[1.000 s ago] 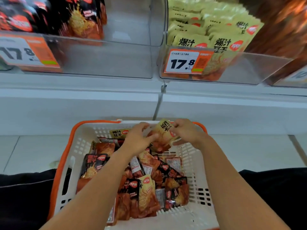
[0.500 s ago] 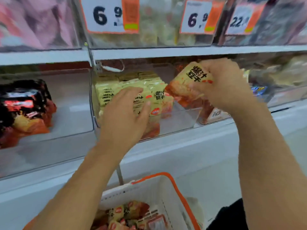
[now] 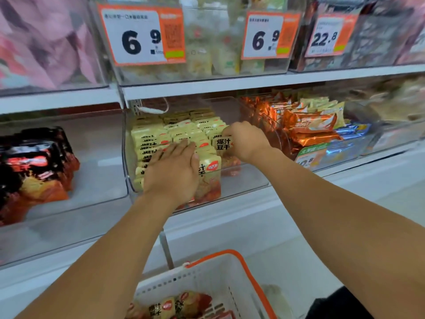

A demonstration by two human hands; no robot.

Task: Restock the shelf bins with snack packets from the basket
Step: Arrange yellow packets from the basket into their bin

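Reaching into the clear bin (image 3: pixel 241 178), right hand (image 3: pixel 245 140) fingers clamped on a yellow packet (image 3: pixel 222 144), left hand (image 3: pixel 173 170) flat on stacked packets (image 3: pixel 161 139).

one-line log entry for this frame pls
phase: placing | right hand: holds yellow packet over clear bin | left hand: flat on packet rows | basket: packets remain

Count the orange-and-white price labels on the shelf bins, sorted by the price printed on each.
Orange-and-white paper price labels reading 6.9: 2
Orange-and-white paper price label reading 22.8: 1
Partly hidden orange-and-white price label on the lower bin, price not fully readable: 1
Total: 4
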